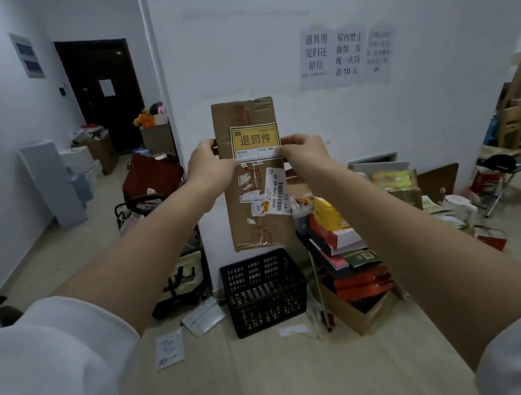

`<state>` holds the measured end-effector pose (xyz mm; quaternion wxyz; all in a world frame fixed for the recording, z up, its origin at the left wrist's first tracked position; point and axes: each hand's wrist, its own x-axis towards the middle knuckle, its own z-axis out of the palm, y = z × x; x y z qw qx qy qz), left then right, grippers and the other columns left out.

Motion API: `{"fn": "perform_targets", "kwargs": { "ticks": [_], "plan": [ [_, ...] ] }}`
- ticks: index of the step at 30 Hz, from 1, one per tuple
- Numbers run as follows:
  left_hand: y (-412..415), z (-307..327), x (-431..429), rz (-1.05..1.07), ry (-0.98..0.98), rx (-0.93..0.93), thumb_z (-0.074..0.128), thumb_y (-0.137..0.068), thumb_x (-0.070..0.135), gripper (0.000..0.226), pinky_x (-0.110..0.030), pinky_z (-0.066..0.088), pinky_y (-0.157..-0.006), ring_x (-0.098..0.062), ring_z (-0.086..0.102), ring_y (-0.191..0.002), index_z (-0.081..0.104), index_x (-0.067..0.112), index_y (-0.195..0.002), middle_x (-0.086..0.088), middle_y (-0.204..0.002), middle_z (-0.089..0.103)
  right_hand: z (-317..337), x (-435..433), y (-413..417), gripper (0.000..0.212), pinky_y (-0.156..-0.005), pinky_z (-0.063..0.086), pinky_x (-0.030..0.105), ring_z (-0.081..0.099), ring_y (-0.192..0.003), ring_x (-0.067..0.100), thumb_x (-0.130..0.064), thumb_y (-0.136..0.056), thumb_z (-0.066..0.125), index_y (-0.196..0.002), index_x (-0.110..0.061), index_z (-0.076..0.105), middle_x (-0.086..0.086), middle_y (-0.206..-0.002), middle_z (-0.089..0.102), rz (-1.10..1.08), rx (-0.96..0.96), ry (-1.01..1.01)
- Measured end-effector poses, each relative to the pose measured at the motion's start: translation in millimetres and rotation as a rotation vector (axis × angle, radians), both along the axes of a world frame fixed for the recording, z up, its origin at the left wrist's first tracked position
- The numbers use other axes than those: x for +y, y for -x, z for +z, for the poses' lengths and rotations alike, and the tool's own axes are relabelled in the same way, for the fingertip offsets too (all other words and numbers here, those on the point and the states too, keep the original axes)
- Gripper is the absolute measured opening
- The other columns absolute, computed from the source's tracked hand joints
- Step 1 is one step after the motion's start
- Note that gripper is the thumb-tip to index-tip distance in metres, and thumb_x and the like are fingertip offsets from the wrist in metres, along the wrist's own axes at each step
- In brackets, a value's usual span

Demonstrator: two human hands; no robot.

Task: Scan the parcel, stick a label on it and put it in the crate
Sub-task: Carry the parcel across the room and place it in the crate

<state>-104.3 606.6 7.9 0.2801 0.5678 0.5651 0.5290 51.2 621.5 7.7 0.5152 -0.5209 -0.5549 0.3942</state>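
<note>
**Yellow label going onto a held-up parcel**

A person is holding a long, flat cardboard parcel upright at arm's length, in front of a white wall. The left hand is gripping the parcel's left edge, thumb on the front. The right hand is pinching the lower right corner of a yellow label that is lying against the upper half of the parcel's front face. The label is reading 退回件 in large dark characters on yellow, with a white strip of small print below that is too fine to read.

Lower on the parcel, a white barcode sticker is sitting tilted, showing the number 5020 1098 69 69. Red-printed tape is running down the middle of the cardboard.

Directly below the parcel, a black plastic crate is standing on the pale floor, well apart from it. Just to the crate's right, a stack of boxes in red, yellow and green is piling up.

Paper notices are hanging on the wall above; the left one is reading 道具用完归还原位, and the middle one includes 屋内禁止 and 10 元. The third is blurred. White sleeves are covering both upper arms.
</note>
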Motion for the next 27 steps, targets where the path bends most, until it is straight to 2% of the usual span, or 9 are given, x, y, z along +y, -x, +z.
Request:
{"fn": "perform_targets", "kwargs": {
  "ticks": [9,15,20,24,27],
  "plan": [
    [-20.7,-20.4,117.7,0.024,0.080,-0.023,0.063,-0.087,0.010,0.044,-0.043,0.056,-0.089,-0.023,0.064,-0.103,0.049,0.012,-0.129,-0.005,-0.126,0.061,-23.7,123.8,-19.4,0.021,-0.088,0.057,0.047,0.070,-0.092,0.023,-0.019,-0.094,0.051,-0.114,-0.018,0.059,0.003,-0.102,0.072,0.052,0.001,0.083],
    [-16.3,-33.5,203.6,0.045,0.076,-0.057,0.065,-0.086,0.009,0.053,-0.039,0.057,-0.086,-0.018,0.060,-0.099,0.046,0.011,-0.135,-0.005,-0.132,0.057,-35.4,201.8,-11.2,0.018,-0.088,0.056,0.043,0.069,-0.082,0.018,-0.022,-0.096,0.049,-0.111,-0.021,0.059,-0.004,-0.092,0.070,0.105,0.019,0.082],
    [-4.0,-48.8,286.5,0.040,0.110,-0.098,0.064,-0.086,0.007,0.050,-0.039,0.057,-0.086,-0.020,0.063,-0.099,0.047,0.011,-0.133,-0.005,-0.128,0.060,-42.7,280.2,5.2,0.020,-0.083,0.057,0.040,0.070,-0.081,0.019,-0.021,-0.097,0.048,-0.112,-0.019,0.060,0.002,-0.103,0.072,0.112,0.000,0.104],
    [7.2,-43.4,357.1,0.037,0.111,-0.115,0.064,-0.085,0.006,0.049,-0.037,0.057,-0.083,-0.021,0.063,-0.100,0.047,0.010,-0.131,-0.007,-0.126,0.062,-36.3,347.1,18.2,0.014,-0.084,0.055,0.042,0.067,-0.077,0.018,-0.017,-0.096,0.048,-0.105,-0.020,0.059,0.004,-0.105,0.070,0.118,0.002,0.094],
    [14.6,-37.3,401.4,0.029,0.108,-0.105,0.064,-0.085,0.005,0.051,-0.040,0.057,-0.085,-0.022,0.063,-0.101,0.047,0.009,-0.132,-0.007,-0.127,0.060,-33.2,392.1,25.7,0.013,-0.081,0.055,0.038,0.067,-0.076,0.017,-0.017,-0.096,0.049,-0.104,-0.020,0.059,0.004,-0.105,0.070,0.113,0.016,0.089]
  ]
}}
